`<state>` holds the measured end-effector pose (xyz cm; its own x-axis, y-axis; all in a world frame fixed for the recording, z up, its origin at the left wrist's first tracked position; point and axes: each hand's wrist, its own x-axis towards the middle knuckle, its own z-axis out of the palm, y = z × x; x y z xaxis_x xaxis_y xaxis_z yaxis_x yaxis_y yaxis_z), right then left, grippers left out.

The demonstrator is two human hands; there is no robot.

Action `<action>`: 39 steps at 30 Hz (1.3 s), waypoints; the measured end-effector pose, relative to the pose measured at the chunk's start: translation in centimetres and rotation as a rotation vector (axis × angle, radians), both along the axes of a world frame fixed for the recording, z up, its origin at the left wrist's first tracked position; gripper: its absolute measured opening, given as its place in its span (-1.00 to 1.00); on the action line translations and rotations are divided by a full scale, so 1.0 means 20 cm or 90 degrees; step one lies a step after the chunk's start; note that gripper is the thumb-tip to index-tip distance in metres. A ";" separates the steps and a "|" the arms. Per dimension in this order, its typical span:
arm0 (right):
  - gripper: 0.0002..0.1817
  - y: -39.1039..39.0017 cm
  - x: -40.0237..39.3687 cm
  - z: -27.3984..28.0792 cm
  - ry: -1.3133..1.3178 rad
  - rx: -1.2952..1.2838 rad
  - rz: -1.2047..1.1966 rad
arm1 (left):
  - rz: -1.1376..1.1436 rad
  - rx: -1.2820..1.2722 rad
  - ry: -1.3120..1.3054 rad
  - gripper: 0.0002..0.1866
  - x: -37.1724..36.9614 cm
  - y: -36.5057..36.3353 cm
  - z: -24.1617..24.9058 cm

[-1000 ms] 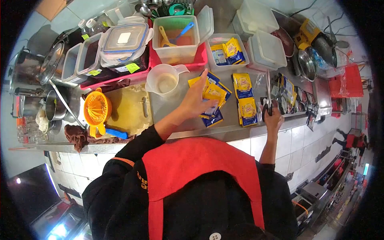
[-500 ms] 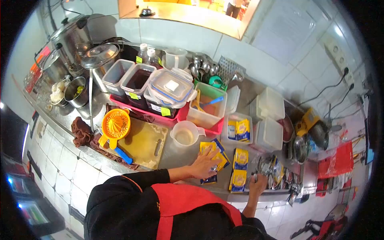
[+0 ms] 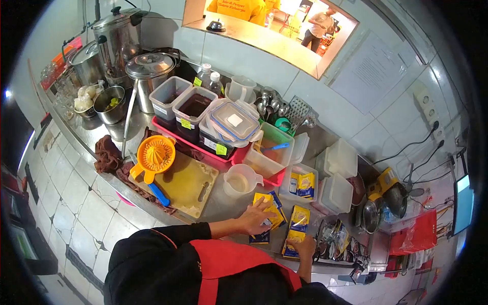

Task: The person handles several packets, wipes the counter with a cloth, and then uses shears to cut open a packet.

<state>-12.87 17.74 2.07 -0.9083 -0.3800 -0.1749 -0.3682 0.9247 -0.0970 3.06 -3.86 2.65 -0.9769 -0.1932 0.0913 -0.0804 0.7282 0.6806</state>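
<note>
My left hand (image 3: 254, 218) lies open with spread fingers on several yellow-and-blue sachets (image 3: 276, 209), pressing on the steel counter. Just to the right, my right hand (image 3: 303, 247) is closed at the lower end of a joined strip of yellow sachets (image 3: 300, 218); its fingertips rest on the bottom sachet, and part of the grip is hidden. Behind the strip, a clear plastic tub (image 3: 290, 190) holds more of these sachets. A translucent measuring jug (image 3: 240, 182) stands beyond my left hand.
An orange citrus juicer (image 3: 156, 155) and a blue-handled knife (image 3: 159, 194) lie on the cutting board (image 3: 195, 175). A pink tray (image 3: 203, 158) carries tubs of dark liquid. Lidded boxes (image 3: 335, 192) and a heap of metal cutlery (image 3: 340, 241) are at right. Tall pots (image 3: 119, 40) stand far left.
My right hand has moved left from beside the cutlery onto the sachet strip, which has shifted slightly left. My left hand stays on its sachets. The camera view has tilted.
</note>
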 end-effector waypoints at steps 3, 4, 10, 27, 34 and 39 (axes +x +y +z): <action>-0.33 0.02 -0.06 -0.05 0.004 0.024 0.057 | 0.007 0.010 0.024 -0.50 0.01 0.00 -0.01; -0.41 0.03 -0.08 -0.06 -0.020 -0.014 0.088 | 0.010 0.009 0.026 -0.50 0.02 0.00 -0.01; -0.74 -0.02 -0.11 0.00 -0.326 -0.403 -0.038 | 0.005 0.015 0.049 -0.50 0.04 -0.01 -0.02; -0.94 -0.42 0.36 0.51 -0.252 -0.979 0.223 | -0.203 0.596 0.063 -0.58 0.07 0.05 0.36; -0.34 -0.46 0.43 0.50 -0.744 -0.963 -0.006 | -0.080 0.767 0.033 -0.64 0.10 -0.02 0.35; -0.16 -0.48 0.39 0.42 -1.024 -0.928 -0.144 | -0.219 0.892 0.053 -0.64 0.16 -0.02 0.48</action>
<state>-4.99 8.24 10.38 -0.3560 -0.8504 -0.3874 0.7961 -0.0589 -0.6023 6.32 -4.28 12.34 -0.9939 0.0689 0.0860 0.0335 -0.5543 0.8317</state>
